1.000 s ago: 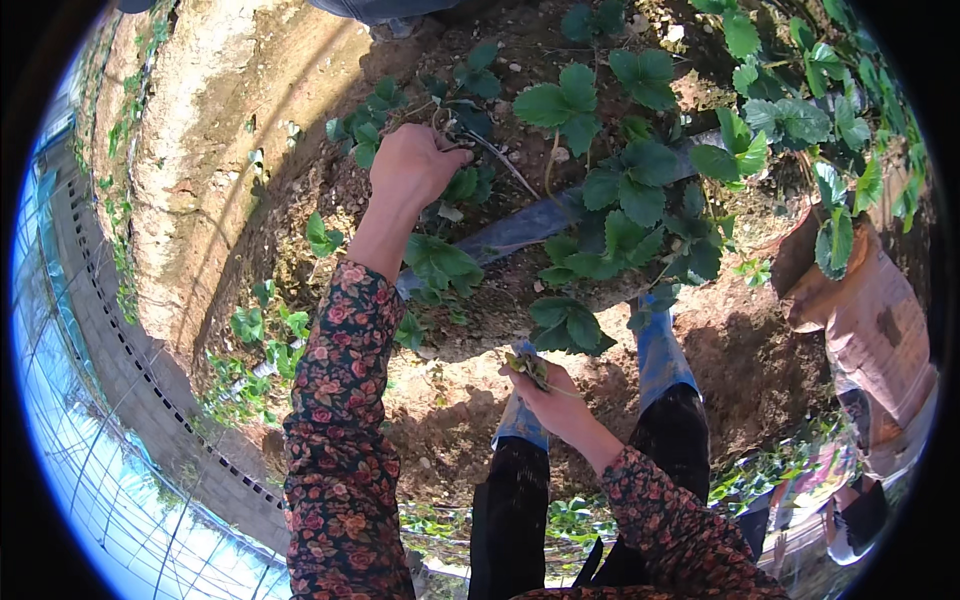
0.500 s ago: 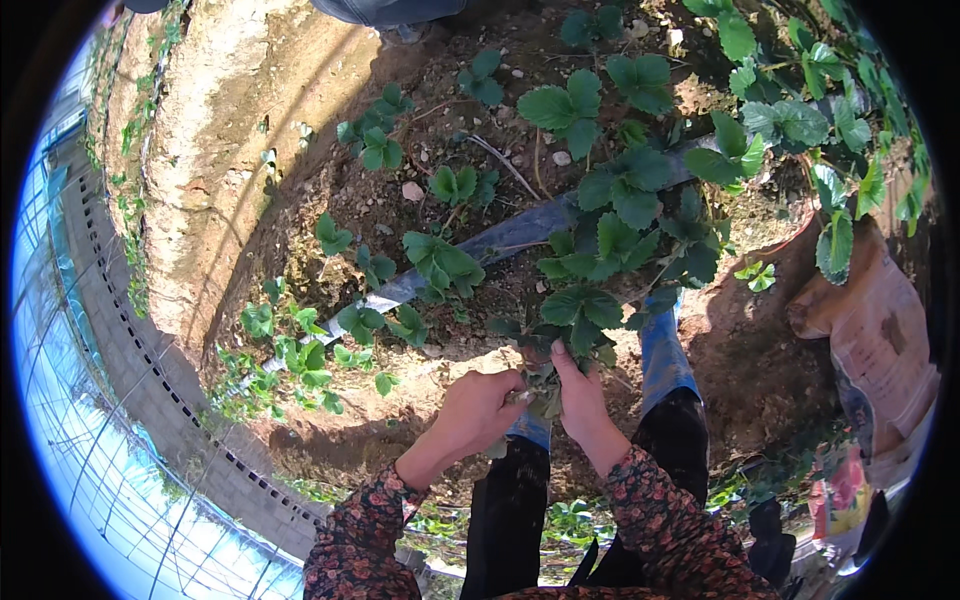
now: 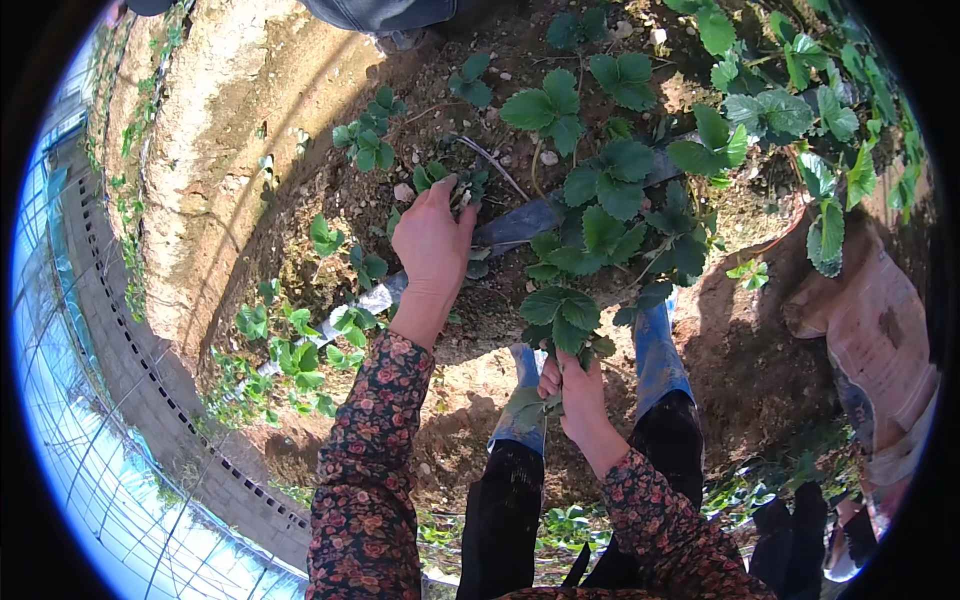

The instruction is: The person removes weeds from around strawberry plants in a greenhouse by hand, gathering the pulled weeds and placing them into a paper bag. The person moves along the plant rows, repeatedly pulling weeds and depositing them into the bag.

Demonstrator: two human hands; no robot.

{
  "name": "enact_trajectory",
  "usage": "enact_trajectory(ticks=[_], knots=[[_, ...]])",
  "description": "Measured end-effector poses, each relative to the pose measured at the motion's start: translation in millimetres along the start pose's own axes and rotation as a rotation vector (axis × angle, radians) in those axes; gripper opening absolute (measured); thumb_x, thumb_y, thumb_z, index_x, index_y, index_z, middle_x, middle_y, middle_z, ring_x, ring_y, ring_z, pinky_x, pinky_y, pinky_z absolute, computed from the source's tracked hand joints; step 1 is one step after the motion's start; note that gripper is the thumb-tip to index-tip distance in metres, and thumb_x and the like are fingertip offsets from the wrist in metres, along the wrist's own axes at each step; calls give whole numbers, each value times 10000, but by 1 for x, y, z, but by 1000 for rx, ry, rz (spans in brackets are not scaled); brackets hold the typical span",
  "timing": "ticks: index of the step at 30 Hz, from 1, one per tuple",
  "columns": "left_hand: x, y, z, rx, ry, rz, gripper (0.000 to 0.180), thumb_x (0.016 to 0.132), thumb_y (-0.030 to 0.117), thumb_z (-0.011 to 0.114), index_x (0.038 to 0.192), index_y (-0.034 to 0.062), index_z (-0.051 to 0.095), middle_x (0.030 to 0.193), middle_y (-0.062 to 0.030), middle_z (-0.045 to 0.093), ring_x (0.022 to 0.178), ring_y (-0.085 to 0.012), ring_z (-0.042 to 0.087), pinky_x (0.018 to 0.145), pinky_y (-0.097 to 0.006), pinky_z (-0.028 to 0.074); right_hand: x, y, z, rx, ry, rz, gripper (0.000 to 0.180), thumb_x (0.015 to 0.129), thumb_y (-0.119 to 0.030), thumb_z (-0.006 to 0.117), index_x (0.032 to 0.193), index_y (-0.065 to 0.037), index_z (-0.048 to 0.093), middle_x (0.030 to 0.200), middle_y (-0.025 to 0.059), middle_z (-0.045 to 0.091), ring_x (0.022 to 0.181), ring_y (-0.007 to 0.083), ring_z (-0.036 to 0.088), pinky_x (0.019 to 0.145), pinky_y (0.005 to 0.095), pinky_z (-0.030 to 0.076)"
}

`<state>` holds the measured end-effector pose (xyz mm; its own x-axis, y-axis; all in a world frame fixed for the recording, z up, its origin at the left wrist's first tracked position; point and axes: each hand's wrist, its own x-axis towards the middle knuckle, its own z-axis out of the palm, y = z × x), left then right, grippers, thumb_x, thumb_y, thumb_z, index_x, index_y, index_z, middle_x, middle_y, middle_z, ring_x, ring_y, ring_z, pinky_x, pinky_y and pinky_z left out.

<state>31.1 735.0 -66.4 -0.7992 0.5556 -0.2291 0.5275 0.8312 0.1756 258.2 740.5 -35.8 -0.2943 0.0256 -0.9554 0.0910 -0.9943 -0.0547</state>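
My left hand (image 3: pixel 433 250) reaches forward into a small strawberry plant (image 3: pixel 425 178) left of the middle, its thumb and fingers curled round the leaves. Some fingertips are hidden among the foliage. Closer to me, my right hand (image 3: pixel 580 398) is closed on a bunch of picked strawberry leaves (image 3: pixel 530 408), greyish and limp. Just beyond it, a larger strawberry plant with broad green leaves (image 3: pixel 562 312) overhangs the fingers.
A dark drip tape (image 3: pixel 515 222) crosses the soil bed among more strawberry plants (image 3: pixel 610 185). My blue boots (image 3: pixel 655 350) stand on the near side. To the right lies a dirty sack (image 3: pixel 875 320). Part of another person (image 3: pixel 385 12) shows at the top edge.
My left hand has moved away from my right hand, forward and left, into the small plant. My right hand stays near its place, still holding the leaves.
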Motion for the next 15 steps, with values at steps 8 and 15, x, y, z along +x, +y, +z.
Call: enact_trajectory(ticks=[8,15], knots=[[2,4,12,-66,62,104,144,721,135,636,853,91,597,779,-83,569,702,-298,597,606,-401,471,-3,-3,-1,-132,37,-168,208,853,-203,629,943,-44,529,605,-34,428,523,76,399,493,256,359],[-74,33,-27,-428,-134,144,137,691,34,623,820,35,580,727,-99,542,609,-280,565,531,-341,439,3,-8,-6,-220,-13,-340,137,847,-116,618,933,-33,552,780,11,590,606,102,551,532,238,462]])
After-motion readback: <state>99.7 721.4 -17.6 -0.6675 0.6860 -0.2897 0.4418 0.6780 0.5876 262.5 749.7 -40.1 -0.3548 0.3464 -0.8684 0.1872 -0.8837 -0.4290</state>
